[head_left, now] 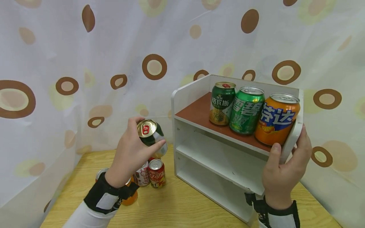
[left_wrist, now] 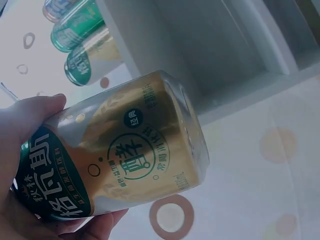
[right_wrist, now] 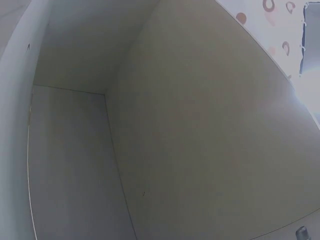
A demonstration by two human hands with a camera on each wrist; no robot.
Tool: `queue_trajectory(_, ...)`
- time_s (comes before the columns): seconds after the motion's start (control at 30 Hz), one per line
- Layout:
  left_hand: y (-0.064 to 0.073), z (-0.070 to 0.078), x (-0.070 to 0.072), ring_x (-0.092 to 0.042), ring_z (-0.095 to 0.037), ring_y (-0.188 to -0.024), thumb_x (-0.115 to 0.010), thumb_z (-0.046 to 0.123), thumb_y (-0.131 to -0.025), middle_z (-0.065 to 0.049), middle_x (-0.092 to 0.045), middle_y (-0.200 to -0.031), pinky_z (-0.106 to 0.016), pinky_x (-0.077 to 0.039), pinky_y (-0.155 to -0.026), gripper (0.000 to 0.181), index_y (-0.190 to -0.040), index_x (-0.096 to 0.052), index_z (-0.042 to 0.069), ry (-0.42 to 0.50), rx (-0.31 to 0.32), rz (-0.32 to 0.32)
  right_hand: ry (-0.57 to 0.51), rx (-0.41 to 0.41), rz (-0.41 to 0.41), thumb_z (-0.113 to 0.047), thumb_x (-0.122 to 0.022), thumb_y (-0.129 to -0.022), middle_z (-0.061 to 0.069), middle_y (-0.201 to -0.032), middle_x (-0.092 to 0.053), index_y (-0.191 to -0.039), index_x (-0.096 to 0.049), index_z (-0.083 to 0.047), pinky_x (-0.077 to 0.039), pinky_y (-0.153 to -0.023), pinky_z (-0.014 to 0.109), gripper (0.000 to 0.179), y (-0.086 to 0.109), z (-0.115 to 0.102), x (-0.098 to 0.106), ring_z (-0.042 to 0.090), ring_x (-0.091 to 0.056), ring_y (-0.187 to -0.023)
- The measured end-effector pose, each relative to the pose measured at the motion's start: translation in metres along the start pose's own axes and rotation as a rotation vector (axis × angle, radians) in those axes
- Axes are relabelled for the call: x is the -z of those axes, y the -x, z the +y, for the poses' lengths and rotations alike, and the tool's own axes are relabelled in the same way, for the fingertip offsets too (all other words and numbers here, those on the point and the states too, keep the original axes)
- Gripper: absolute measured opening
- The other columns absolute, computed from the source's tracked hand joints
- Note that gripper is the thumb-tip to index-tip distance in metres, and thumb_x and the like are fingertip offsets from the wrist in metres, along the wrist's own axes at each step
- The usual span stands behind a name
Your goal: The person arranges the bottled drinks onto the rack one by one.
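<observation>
I am watching the left hand [head_left: 132, 148] as it is holding a green-and-gold can [head_left: 156, 139] in the air, to the left of the white shelf unit [head_left: 178, 139]. The fingers are clamped around the can, and the thumb is passing along its near side.

The relation I am minding most is this: the bare left part of the brown top board [head_left: 194, 109] is lying to the right of these fingers, but the can's long axis is not standing upright. The lid is leaning to the left, and the base is pointing to the right, away from the palm. Whether the base is above or below the board, I cannot tell.

On the board, a matching can [head_left: 222, 104], a green can [head_left: 246, 110] and an orange can [head_left: 276, 122] are standing in a row, with the matching one nearest to the left hand. The right hand [head_left: 286, 167] is well apart from the held can; its fingers are gripping the unit's right wall. Behind the left hand, a red can [head_left: 156, 174] is standing on the tabletop [head_left: 176, 202].
</observation>
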State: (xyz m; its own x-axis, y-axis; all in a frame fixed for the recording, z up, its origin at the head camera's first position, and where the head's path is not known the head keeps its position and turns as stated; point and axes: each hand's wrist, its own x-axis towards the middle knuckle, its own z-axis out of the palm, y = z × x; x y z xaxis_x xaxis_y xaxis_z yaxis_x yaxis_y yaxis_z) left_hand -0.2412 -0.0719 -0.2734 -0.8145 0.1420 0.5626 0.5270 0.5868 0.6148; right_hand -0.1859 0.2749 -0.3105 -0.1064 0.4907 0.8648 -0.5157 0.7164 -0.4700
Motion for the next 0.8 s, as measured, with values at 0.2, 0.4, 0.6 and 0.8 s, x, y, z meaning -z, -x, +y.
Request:
queue_trajectory(0.2, -0.015, 0.017, 0.003, -0.070, -0.029, -0.103, -0.091, 0.028, -0.079, -0.014, -0.064, -0.118, -0.044, -0.062, -0.086, 0.086, -0.140, -0.035, 0.004, 0.030, -0.018, 0.015, 0.012, -0.003, -0.012, -0.017, -0.054, -0.096, 0.014, -0.150, -0.053, -0.147, -0.047, 0.004, -0.041, -0.111, 0.021, 0.056, 0.000, -0.006, 0.001, 0.016, -0.050, -0.133)
queue_trajectory(0.4, -0.032, 0.030, 0.004, -0.068, -0.026, -0.105, -0.090, 0.030, -0.081, -0.012, -0.064, -0.118, -0.042, -0.061, -0.087, 0.083, -0.139, -0.036, 0.004, 0.067, -0.092, 0.027, 0.028, -0.008, -0.019, -0.011, -0.052, -0.095, 0.019, -0.150, -0.051, -0.147, -0.045, 0.008, -0.040, -0.112, 0.021, 0.056, -0.003, -0.017, 0.001, 0.014, -0.048, -0.134)
queue_trajectory(0.6, -0.047, 0.038, 0.002, -0.066, -0.025, -0.108, -0.089, 0.029, -0.082, -0.012, -0.063, -0.122, -0.042, -0.060, -0.089, 0.082, -0.140, -0.036, 0.003, 0.102, -0.143, 0.034, 0.007, -0.002, -0.015, -0.010, -0.053, -0.095, 0.019, -0.149, -0.052, -0.146, -0.045, 0.008, -0.040, -0.112, 0.021, 0.055, -0.003, -0.017, 0.001, 0.016, -0.049, -0.134)
queue_trajectory(0.8, -0.058, 0.041, -0.004, -0.065, -0.025, -0.111, -0.089, 0.027, -0.082, -0.013, -0.063, -0.123, -0.044, -0.060, -0.091, 0.081, -0.140, -0.037, 0.003, 0.140, -0.158, 0.021, 0.008, -0.010, -0.021, -0.010, -0.053, -0.095, 0.018, -0.150, -0.051, -0.147, -0.045, 0.007, -0.041, -0.113, 0.022, 0.055, -0.002, -0.015, 0.002, 0.016, -0.048, -0.134)
